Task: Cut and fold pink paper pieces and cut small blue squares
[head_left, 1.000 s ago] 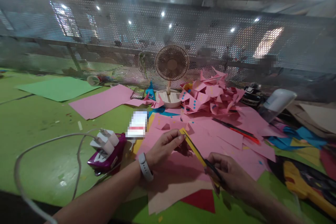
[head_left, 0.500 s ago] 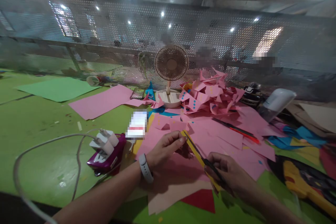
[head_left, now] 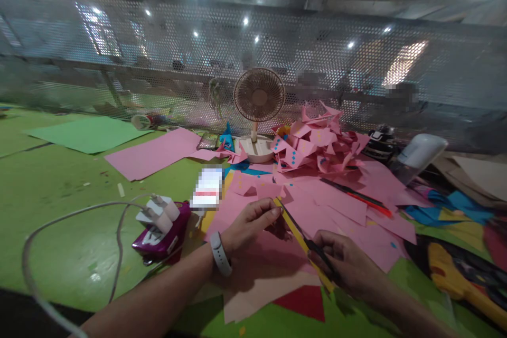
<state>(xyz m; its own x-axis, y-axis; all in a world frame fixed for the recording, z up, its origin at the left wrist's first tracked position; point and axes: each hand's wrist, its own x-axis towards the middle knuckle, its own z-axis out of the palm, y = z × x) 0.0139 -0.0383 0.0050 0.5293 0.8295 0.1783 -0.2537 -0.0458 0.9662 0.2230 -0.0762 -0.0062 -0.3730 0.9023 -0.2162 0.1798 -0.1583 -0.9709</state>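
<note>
Between the fingertips of my left hand (head_left: pixel 259 219) is the upper end of a narrow yellow paper strip (head_left: pixel 298 237). A white band circles that wrist. My right hand (head_left: pixel 336 259) is closed around the dark handles of a pair of scissors (head_left: pixel 317 250), whose blades lie along the strip and point up toward my left fingers. The strip's lower end hangs below the scissors. Under both hands spread several sheets of pink paper (head_left: pixel 269 285), with a corner of red paper (head_left: pixel 303 303) showing beneath.
Folded pink paper shapes (head_left: pixel 317 142) are heaped beside a small fan (head_left: pixel 259 97). On the left lie a phone (head_left: pixel 207 187), a purple case (head_left: pixel 162 240) with white plugs, and a looping cable (head_left: pixel 35 237). A yellow-handled tool (head_left: pixel 447 272) rests at right, near dark-and-red pens (head_left: pixel 356 195).
Very little differs. The lower end of the yellow strip has shifted slightly right, while both hands and the scissors stay in nearly the same place.
</note>
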